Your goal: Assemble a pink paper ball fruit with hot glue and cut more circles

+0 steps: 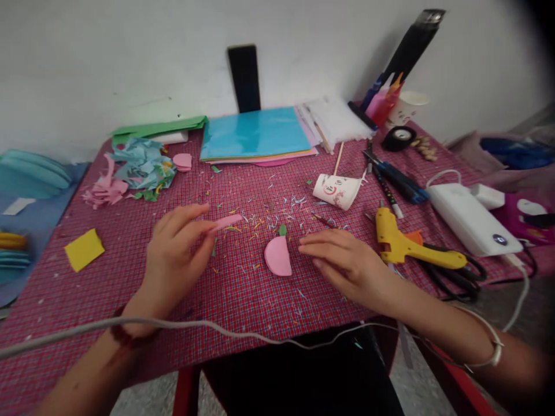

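Tabletop point(56, 294) layout, as we view it

On the red checked cloth point(238, 300) we locate, at the center, a pink half-round piece point(278, 257) with a green piece point(282, 230) at its far edge, amid fine paper clippings point(272, 220). On the left we note a yellow square point(84, 249) and crumpled blue paper point(141, 163); at the rear, a stack of colored sheets point(255, 134), blue uppermost. On the right we list a paper cup point(335, 191) on its side, a yellow glue gun point(396, 240), a black tape roll point(395, 139) and a white power bank point(470, 219).
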Demonstrator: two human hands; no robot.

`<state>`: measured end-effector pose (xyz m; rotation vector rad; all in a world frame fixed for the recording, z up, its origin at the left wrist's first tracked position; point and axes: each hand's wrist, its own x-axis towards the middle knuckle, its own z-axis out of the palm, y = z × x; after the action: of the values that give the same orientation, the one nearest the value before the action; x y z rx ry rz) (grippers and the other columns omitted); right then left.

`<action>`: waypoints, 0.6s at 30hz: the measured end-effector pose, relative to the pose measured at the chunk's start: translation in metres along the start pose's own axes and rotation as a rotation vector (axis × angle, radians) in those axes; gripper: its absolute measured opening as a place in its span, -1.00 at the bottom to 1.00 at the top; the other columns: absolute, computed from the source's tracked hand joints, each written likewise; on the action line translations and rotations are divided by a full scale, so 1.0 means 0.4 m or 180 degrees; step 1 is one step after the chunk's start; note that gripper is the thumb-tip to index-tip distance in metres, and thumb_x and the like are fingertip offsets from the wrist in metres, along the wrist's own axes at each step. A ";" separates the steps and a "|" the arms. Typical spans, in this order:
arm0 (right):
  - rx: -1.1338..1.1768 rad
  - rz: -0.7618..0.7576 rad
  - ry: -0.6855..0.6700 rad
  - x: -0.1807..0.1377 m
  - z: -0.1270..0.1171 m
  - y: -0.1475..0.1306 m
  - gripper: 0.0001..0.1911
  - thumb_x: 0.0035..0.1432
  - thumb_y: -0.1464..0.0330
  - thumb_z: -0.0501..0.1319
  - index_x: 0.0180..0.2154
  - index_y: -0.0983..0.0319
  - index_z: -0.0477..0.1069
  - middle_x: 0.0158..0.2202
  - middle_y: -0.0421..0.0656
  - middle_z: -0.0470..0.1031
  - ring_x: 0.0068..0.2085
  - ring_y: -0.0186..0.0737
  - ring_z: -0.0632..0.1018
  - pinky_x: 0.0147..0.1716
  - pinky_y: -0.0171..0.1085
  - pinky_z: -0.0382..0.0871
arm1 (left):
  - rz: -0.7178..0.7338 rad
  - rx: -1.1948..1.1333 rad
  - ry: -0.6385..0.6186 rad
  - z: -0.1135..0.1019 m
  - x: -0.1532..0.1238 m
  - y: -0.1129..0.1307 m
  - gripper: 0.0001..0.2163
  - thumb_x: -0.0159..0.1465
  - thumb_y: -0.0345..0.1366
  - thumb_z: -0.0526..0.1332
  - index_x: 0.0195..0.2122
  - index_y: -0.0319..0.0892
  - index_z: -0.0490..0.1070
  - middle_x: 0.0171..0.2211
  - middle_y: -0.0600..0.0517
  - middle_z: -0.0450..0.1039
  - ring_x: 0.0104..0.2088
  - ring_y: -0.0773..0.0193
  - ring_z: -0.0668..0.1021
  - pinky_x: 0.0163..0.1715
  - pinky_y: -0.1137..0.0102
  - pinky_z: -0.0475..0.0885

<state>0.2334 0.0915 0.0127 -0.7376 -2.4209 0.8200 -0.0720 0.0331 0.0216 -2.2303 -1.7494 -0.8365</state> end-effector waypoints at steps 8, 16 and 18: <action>0.3116 0.0726 0.0234 0.017 0.005 -0.079 -0.80 0.19 0.30 0.20 -0.20 0.29 0.42 -0.31 -0.17 0.47 -0.32 -0.34 0.48 -0.31 -0.30 0.39 | 0.2077 0.0029 0.0059 -0.030 0.004 0.182 -0.71 0.21 -0.56 0.23 -0.10 -0.10 0.48 0.03 -0.01 0.47 0.17 0.19 0.38 0.34 0.09 0.04; 0.1892 0.0575 0.0181 -0.020 0.002 -0.068 -0.82 0.23 0.38 0.12 -0.41 0.28 0.39 -0.49 -0.26 0.31 -0.42 -0.38 0.35 -0.40 -0.32 0.20 | -0.0924 -0.2583 -0.0646 0.049 0.017 0.276 -0.70 0.19 -0.38 0.29 -0.05 -0.09 0.33 -0.25 0.03 0.54 -0.27 0.28 0.61 -0.25 0.37 0.54; 0.2157 0.0641 0.0059 -0.026 -0.008 -0.071 -0.74 0.29 0.28 0.06 -0.36 0.28 0.39 -0.49 -0.26 0.31 -0.44 -0.37 0.34 -0.42 -0.32 0.20 | -0.1343 -0.3011 -0.0967 0.051 0.021 0.281 -0.77 0.20 -0.37 0.28 -0.12 -0.11 0.36 -0.35 0.07 0.54 -0.36 0.35 0.58 -0.34 0.46 0.51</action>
<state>0.2338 0.0672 0.0309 -0.7020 -1.8691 1.5865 0.0411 0.0173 0.0309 -2.6348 -2.3506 -1.8053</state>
